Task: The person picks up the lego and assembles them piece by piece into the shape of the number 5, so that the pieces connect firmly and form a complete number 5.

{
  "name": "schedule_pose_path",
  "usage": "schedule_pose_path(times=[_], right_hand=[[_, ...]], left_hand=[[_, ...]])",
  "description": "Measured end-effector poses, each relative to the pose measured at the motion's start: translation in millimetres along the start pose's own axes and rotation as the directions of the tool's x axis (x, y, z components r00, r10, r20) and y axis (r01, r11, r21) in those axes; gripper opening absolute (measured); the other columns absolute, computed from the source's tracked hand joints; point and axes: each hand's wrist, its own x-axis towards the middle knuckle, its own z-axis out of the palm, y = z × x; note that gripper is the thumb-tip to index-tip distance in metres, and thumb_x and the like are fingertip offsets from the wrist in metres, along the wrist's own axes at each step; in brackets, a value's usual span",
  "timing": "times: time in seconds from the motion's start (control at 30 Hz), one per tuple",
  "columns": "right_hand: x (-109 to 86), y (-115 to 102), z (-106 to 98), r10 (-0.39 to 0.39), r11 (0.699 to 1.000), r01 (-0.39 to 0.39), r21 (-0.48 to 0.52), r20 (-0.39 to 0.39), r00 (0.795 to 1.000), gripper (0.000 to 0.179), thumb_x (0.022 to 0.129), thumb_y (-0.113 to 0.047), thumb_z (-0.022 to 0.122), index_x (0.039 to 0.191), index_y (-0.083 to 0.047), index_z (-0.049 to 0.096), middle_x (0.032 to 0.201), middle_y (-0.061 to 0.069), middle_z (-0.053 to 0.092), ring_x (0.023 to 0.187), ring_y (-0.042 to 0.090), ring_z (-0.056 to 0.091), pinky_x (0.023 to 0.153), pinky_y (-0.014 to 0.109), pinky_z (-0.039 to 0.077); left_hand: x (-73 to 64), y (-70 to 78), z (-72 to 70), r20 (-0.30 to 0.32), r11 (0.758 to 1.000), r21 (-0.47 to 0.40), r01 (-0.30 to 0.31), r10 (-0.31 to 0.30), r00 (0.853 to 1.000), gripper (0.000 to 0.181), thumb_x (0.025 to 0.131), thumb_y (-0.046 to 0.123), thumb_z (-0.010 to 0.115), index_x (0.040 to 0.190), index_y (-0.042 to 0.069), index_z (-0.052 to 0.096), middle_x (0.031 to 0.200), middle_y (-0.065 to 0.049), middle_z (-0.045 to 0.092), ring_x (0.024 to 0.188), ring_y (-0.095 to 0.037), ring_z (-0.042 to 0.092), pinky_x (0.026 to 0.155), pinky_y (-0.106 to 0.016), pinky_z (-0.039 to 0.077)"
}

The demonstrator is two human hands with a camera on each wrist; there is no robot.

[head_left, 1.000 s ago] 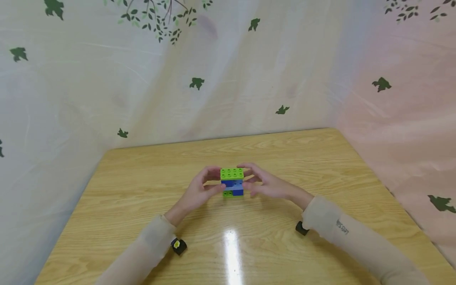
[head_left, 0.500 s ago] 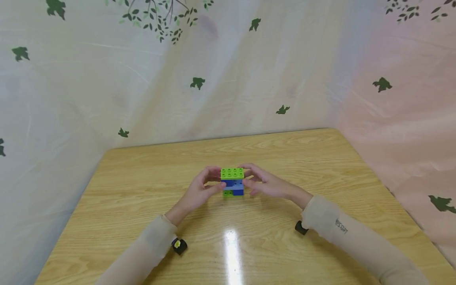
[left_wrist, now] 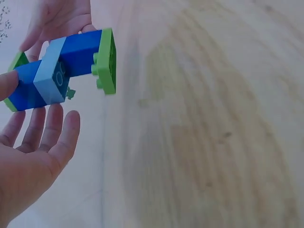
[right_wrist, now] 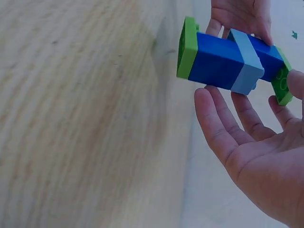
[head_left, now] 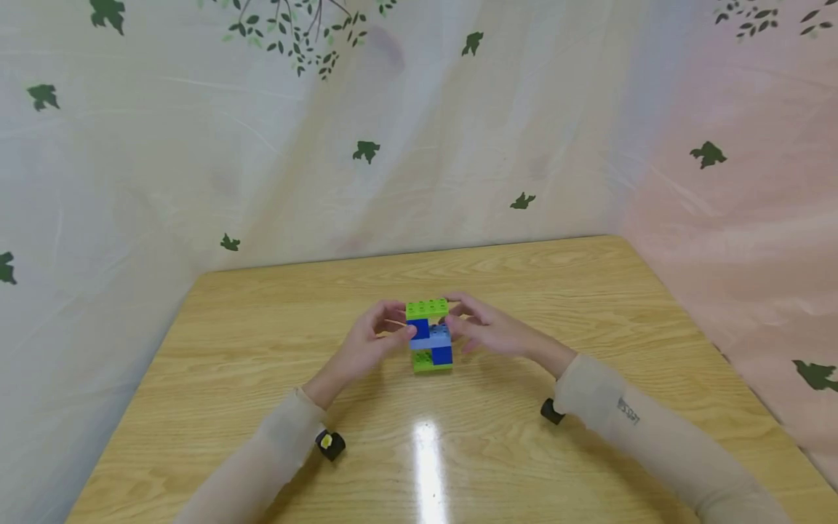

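Between the two hands is a stack of toy building bricks. A bright green plate [head_left: 427,308] tops it, over a dark blue brick [head_left: 420,329] on the left side. Below come a light blue plate [head_left: 425,342], a second dark blue brick [head_left: 442,355] on the right, and a green base plate [head_left: 432,368]. My left hand [head_left: 373,346] grips the stack's upper left, thumb on the upper dark blue brick and fingers behind. On the other side, my right hand [head_left: 494,329] holds the upper right, its thumb at the green top plate and fingers along the back.
A wood-grain table [head_left: 262,349] lies under the hands, with a light glare streak near its front. Behind it hangs a pale cloth backdrop [head_left: 419,109] with leaf and bird shapes. Dark wrist cameras sit under the left sleeve [head_left: 262,451] and right sleeve [head_left: 641,429].
Both hands have tilted the stack so its front side shows more, with the top plate farther back and the base plate nearer. Both hands keep hold of it.
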Motion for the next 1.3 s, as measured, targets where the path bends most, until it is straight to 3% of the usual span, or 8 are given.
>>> schedule_pose_path(times=[0.13, 0.33, 0.63, 0.77, 1.0, 1.3], right_hand=[[4.7, -6.6, -3.6, 0.050, 0.998, -0.051, -0.030, -0.032, 0.998, 0.060, 0.109, -0.043, 0.044, 0.158, -0.015, 0.025, 0.135, 0.018, 0.053, 0.106, 0.033, 0.066, 0.088, 0.055, 0.056], [13.3, -11.8, -6.7, 0.094, 0.996, -0.094, 0.009, -0.044, 0.995, 0.062, 0.108, -0.047, 0.043, 0.157, -0.012, 0.026, 0.131, 0.019, 0.057, 0.099, 0.036, 0.068, 0.086, 0.056, 0.057], [26.3, -6.9, -7.5, 0.133, 0.987, -0.128, 0.101, -0.046, 0.990, 0.064, 0.106, -0.052, 0.044, 0.155, -0.013, 0.029, 0.131, 0.020, 0.057, 0.094, 0.033, 0.071, 0.082, 0.053, 0.059], [31.8, -3.1, -8.4, 0.156, 0.981, -0.148, 0.126, -0.058, 0.986, 0.065, 0.106, -0.052, 0.045, 0.155, -0.013, 0.028, 0.132, 0.020, 0.056, 0.093, 0.033, 0.070, 0.083, 0.054, 0.058], [40.6, 9.0, -7.7, 0.179, 0.977, -0.172, 0.125, -0.045, 0.983, 0.060, 0.108, -0.049, 0.043, 0.153, -0.012, 0.030, 0.132, 0.022, 0.055, 0.094, 0.034, 0.071, 0.081, 0.048, 0.060], [51.2, 18.6, -4.9, 0.210, 0.969, -0.202, 0.145, -0.045, 0.977, 0.062, 0.109, -0.046, 0.041, 0.156, -0.010, 0.025, 0.133, 0.024, 0.055, 0.091, 0.032, 0.072, 0.076, 0.046, 0.061]], left_hand=[[5.2, 7.2, -3.8, 0.023, 0.991, -0.107, 0.085, -0.083, 0.996, 0.050, 0.097, 0.022, 0.072, 0.138, 0.003, 0.051, 0.124, -0.019, 0.059, 0.105, -0.030, 0.064, 0.092, -0.053, 0.055], [15.7, 8.3, -10.9, 0.076, 0.940, -0.264, 0.218, -0.206, 0.976, 0.049, 0.098, 0.020, 0.070, 0.139, 0.003, 0.049, 0.124, -0.020, 0.060, 0.104, -0.031, 0.068, 0.095, -0.054, 0.053], [27.7, 0.5, -14.8, 0.117, 0.850, -0.431, 0.302, -0.280, 0.953, 0.046, 0.101, 0.015, 0.064, 0.140, 0.001, 0.044, 0.123, -0.016, 0.061, 0.105, -0.030, 0.065, 0.103, -0.056, 0.047], [32.6, -4.6, -15.1, 0.120, 0.824, -0.471, 0.315, -0.294, 0.948, 0.042, 0.102, 0.011, 0.060, 0.138, 0.000, 0.044, 0.116, -0.014, 0.064, 0.099, -0.029, 0.066, 0.104, -0.058, 0.045], [36.6, -17.3, -17.1, 0.110, 0.803, -0.474, 0.362, -0.354, 0.929, 0.040, 0.102, 0.012, 0.061, 0.137, 0.001, 0.045, 0.107, -0.012, 0.068, 0.091, -0.025, 0.069, 0.098, -0.049, 0.053], [40.6, -27.9, -20.8, 0.098, 0.827, -0.420, 0.374, -0.368, 0.924, 0.043, 0.102, 0.017, 0.063, 0.138, 0.001, 0.046, 0.109, -0.014, 0.068, 0.092, -0.025, 0.069, 0.097, -0.048, 0.054]])
